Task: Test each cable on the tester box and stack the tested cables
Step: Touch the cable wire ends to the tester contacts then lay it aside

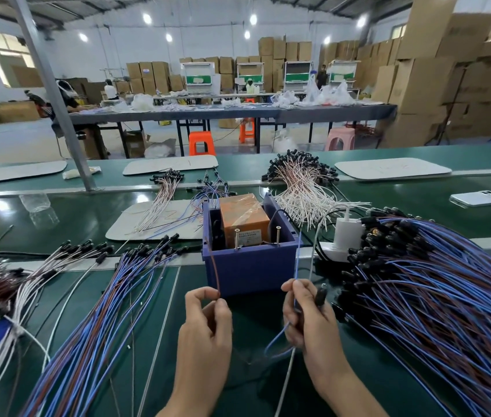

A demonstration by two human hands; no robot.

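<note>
holding wires [296, 260] at tester box [250, 266], orange block [242, 219] inside.

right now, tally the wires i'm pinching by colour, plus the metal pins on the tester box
brown wire, left hand: 1
blue wire, right hand: 1
metal pins: 2
total: 4

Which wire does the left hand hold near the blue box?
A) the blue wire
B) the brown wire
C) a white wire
B: the left hand pinches the brown wire, which rises to the tester box; the right hand pinches the blue wire.
</note>
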